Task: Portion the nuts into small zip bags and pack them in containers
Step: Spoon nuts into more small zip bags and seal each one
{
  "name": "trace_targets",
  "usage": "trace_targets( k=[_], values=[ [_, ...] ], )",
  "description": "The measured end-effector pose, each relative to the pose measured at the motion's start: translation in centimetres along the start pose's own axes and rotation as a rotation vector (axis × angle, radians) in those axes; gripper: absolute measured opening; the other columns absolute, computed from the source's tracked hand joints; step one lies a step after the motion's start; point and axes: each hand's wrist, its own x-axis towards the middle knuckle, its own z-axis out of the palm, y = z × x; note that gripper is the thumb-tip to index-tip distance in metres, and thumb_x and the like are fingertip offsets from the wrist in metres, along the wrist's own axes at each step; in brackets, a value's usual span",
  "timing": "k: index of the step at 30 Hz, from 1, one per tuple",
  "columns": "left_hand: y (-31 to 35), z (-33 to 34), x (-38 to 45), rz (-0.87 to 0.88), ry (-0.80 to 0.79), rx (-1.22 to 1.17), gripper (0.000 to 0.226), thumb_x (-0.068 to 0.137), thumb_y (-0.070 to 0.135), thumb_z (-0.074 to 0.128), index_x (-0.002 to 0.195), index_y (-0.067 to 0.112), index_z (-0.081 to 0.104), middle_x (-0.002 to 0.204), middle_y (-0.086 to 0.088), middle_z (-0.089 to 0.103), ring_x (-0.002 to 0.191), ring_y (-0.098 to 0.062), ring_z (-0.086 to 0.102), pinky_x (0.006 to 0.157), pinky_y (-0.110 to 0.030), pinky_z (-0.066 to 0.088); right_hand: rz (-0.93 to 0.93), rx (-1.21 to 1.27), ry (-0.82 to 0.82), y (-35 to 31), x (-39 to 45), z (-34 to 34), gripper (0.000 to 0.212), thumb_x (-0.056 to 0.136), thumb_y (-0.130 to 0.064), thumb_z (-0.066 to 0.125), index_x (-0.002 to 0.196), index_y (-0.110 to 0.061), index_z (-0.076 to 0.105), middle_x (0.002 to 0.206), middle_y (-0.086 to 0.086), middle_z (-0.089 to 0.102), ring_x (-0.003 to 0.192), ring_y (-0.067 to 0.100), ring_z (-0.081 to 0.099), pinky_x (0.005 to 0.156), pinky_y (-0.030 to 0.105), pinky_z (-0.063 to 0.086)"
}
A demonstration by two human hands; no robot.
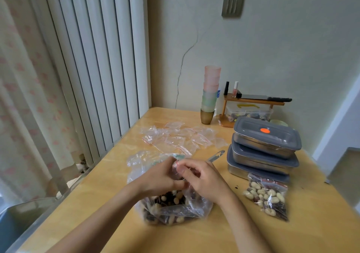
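Clear small zip bag (178, 170) pinched by left hand (162, 176) and right hand (202, 180) above bulk nut bag (171, 208), likely sealing; spills drop back.

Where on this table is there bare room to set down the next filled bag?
Bare wood lies along the near edge of the table, below the big nut bag, and left of it toward the radiator side. Crowded: the empty zip bags behind, the stacked containers and filled bag at right.

Both forearms are bare to the frame's edge (no sleeves, watch or rings visible), left hand (161, 176) and right hand (202, 178) ungloved.
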Motion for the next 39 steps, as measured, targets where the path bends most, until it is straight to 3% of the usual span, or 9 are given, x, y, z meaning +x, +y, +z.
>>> trace_targets(
  k=[7,11,13,17,22,26,30,34,39],
  values=[
    [1.1,0.2,0.8,-0.088,0.157,-0.083,0.023,0.087,0.021,0.077,0.095,0.002,0.066,0.088,-0.021,0.072,0.06,-0.014,0.069,0.052,-0.028,0.057,-0.009,-0.057,0.208,1.0,0.5,-0.3,0.046,0.102,-0.06,0.04,0.1,-0.029,0.074,0.102,-0.014,0.064,0.091,0.003,0.063,0.081,0.016,0.045],
    [0.3,0.7,1.2,-0.131,0.26,0.059,0.03,0.081,0.027,0.08,0.09,0.003,0.065,0.083,-0.013,0.073,0.067,-0.026,0.073,0.059,-0.037,0.057,0.487,-0.236,0.561,2.8,0.6,-1.6,0.027,0.102,-0.03,0.056,0.077,-0.019,0.059,0.071,-0.006,0.057,0.067,0.014,0.054,0.057,0.026,0.039],
    [0.0,1.0,1.2,-0.131,0.282,0.216,0.03,0.08,0.031,0.079,0.088,0.006,0.064,0.083,-0.009,0.07,0.075,-0.026,0.068,0.058,-0.03,0.046,0.741,-0.143,0.527,4.2,0.5,-2.4,0.034,0.096,-0.027,0.055,0.065,-0.015,0.05,0.06,0.001,0.047,0.056,0.02,0.041,0.053,0.029,0.031],
    [-0.7,1.5,0.7,-0.078,0.316,0.389,0.028,0.08,0.038,0.074,0.084,0.014,0.06,0.08,-0.001,0.061,0.069,-0.015,0.052,0.057,-0.029,0.039,0.854,0.368,0.437,5.0,0.7,-2.3,0.026,0.103,-0.031,0.059,0.089,-0.01,0.056,0.078,0.007,0.046,0.046,0.012,0.036,0.039,0.022,0.025],
    [-1.6,1.1,-0.5,-0.054,0.347,0.482,0.028,0.081,0.038,0.068,0.072,0.02,0.049,0.075,0.002,0.05,0.069,-0.016,0.045,0.054,-0.03,0.033,0.682,0.698,0.479,4.2,0.6,-2.4,0.026,0.101,-0.032,0.066,0.107,-0.007,0.069,0.091,0.004,0.054,0.054,0.008,0.038,0.045,0.017,0.027],
    [-1.5,0.0,-1.6,-0.092,0.389,0.565,0.027,0.088,0.043,0.065,0.083,0.02,0.052,0.079,0.003,0.056,0.073,-0.019,0.054,0.058,-0.031,0.038,0.448,0.264,0.555,2.9,1.0,-1.5,0.028,0.103,-0.039,0.059,0.087,-0.016,0.065,0.069,-0.013,0.054,0.068,0.012,0.051,0.066,0.031,0.042],
    [-0.8,-1.0,-2.5,-0.121,0.445,0.705,0.024,0.096,0.038,0.054,0.089,0.015,0.05,0.081,0.0,0.056,0.076,-0.023,0.049,0.066,-0.033,0.034,0.071,-0.15,0.654,1.4,0.5,-1.0,0.033,0.106,-0.03,0.051,0.081,-0.009,0.057,0.052,-0.008,0.045,0.048,0.011,0.043,0.048,0.028,0.03],
    [-0.1,-1.6,-3.0,-0.13,0.485,0.807,0.015,0.094,0.03,0.052,0.092,0.016,0.049,0.086,0.001,0.053,0.086,-0.021,0.048,0.078,-0.032,0.042,-0.159,-0.354,0.781,0.7,0.3,-1.1,0.038,0.108,-0.03,0.041,0.083,-0.006,0.058,0.059,-0.007,0.05,0.045,0.004,0.043,0.042,0.015,0.029],
    [0.2,-2.1,-2.4,-0.154,0.438,0.865,0.01,0.09,0.018,0.052,0.098,0.014,0.056,0.084,0.002,0.05,0.083,-0.021,0.044,0.078,-0.03,0.04,-0.332,-0.505,0.764,1.7,1.0,-0.4,0.037,0.11,-0.026,0.042,0.095,-0.002,0.065,0.08,0.007,0.07,0.061,0.018,0.067,0.048,0.033,0.057]
  ],
)
